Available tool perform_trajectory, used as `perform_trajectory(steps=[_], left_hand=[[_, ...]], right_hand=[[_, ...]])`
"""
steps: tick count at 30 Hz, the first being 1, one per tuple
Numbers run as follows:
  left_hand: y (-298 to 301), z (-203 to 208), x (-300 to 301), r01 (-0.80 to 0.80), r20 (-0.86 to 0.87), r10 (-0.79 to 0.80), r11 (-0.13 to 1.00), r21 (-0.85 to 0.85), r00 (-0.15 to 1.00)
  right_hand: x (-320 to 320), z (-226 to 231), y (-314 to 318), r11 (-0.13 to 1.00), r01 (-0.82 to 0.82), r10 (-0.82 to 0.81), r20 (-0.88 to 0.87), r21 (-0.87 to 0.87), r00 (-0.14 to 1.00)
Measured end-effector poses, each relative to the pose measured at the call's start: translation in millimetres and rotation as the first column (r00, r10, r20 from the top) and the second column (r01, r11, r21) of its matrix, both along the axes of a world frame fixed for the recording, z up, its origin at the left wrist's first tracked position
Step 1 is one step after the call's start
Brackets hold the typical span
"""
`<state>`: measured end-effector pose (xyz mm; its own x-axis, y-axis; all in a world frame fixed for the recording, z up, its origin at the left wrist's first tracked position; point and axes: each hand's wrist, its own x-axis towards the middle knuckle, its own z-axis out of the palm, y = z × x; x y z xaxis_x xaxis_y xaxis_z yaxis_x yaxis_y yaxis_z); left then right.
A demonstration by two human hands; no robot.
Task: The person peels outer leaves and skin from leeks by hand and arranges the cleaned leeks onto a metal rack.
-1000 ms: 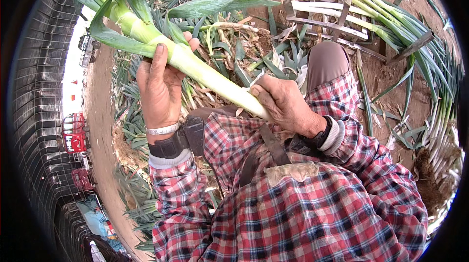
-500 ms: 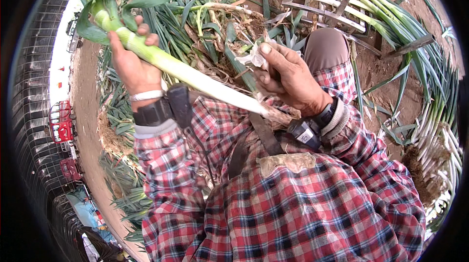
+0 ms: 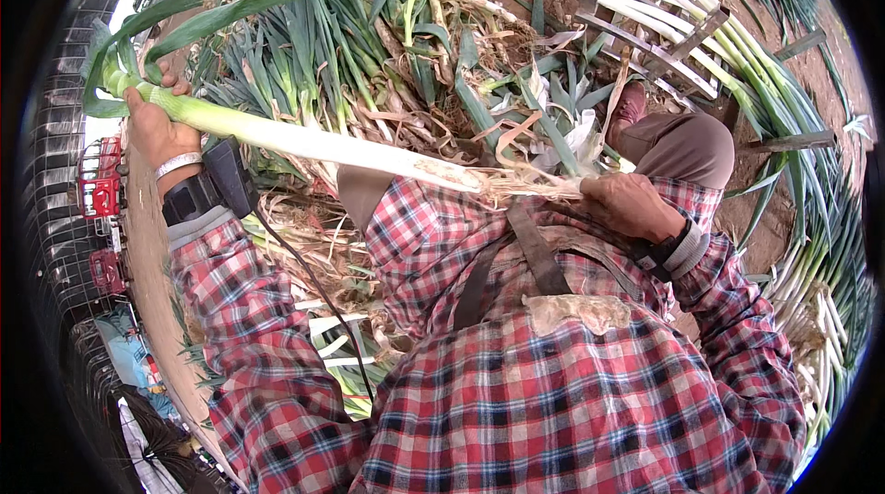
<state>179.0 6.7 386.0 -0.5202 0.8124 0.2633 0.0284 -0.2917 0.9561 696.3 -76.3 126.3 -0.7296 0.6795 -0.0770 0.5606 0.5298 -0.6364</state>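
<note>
A long leek (image 3: 313, 142) lies stretched across my lap between my two hands, its green leaves at the left and its brown stringy root end (image 3: 530, 182) at the right. My left hand (image 3: 166, 130) is wrapped round the stalk where white turns to green, the leaves arching up above it. My right hand (image 3: 631, 204), knuckles up, is closed at the tip of the root end and pulls the strands out straight. What exactly its fingers pinch is hidden beneath the hand.
A heap of leeks (image 3: 304, 61) with dry husks lies on the ground ahead. At the upper right a metal rack (image 3: 650, 56) holds several trimmed white stalks. More leeks (image 3: 830, 245) lie along the right. A mesh wall (image 3: 55, 217) and red vehicles (image 3: 100, 185) are at the far left.
My right hand has let go of a pale piece of peeled skin and moved right and down onto the root end. My left hand has shifted left and down with the leek, now held flatter.
</note>
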Motion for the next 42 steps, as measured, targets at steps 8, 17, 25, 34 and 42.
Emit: perform_trajectory(steps=[8,17,25,34,42], left_hand=[[-45,-22,31,-0.049,-0.140,0.066,0.991,0.123,0.988],[-93,-15,24,0.071,-0.124,-0.052,0.985,0.155,0.991],[-116,-18,41,0.067,-0.107,-0.043,0.972,0.227,0.993],[-120,-26,45,-0.063,-0.156,0.108,0.961,0.268,0.982],[-120,-23,47,-0.025,-0.195,0.086,0.955,0.294,0.977]], right_hand=[[-125,47,35,0.997,0.057,-0.018,-0.560,0.053,0.828],[-170,35,-3,0.981,0.177,-0.100,-0.571,0.080,0.815],[-168,33,-1,0.991,0.099,-0.132,-0.567,-0.088,0.813],[-165,30,-2,0.991,0.134,-0.123,-0.560,-0.021,0.819],[-165,25,-2,0.988,0.120,-0.155,-0.595,-0.099,0.788]])
